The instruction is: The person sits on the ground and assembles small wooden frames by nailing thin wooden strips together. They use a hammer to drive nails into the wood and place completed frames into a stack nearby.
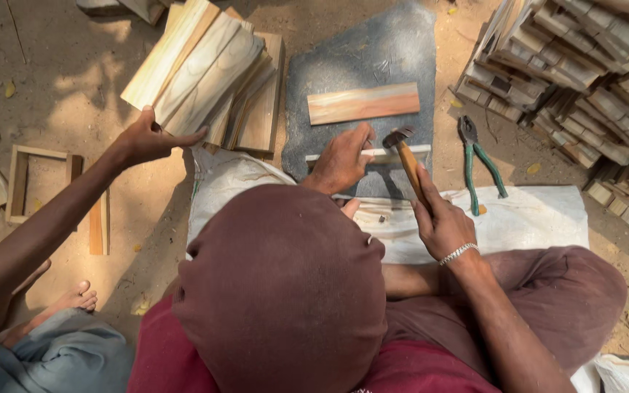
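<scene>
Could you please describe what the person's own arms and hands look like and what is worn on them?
Both forearms are bare, with no gloves or sleeves reaching them. The right hand has a silver chain bracelet at the wrist. The left hand shows no ring or band.

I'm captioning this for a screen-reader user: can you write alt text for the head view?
Seen from above, a seated person's right hand holds a hammer over a thin wooden strip that the left hand steadies on a grey slab. Another person's hand touches stacked planks; green pliers lie nearby.
</scene>
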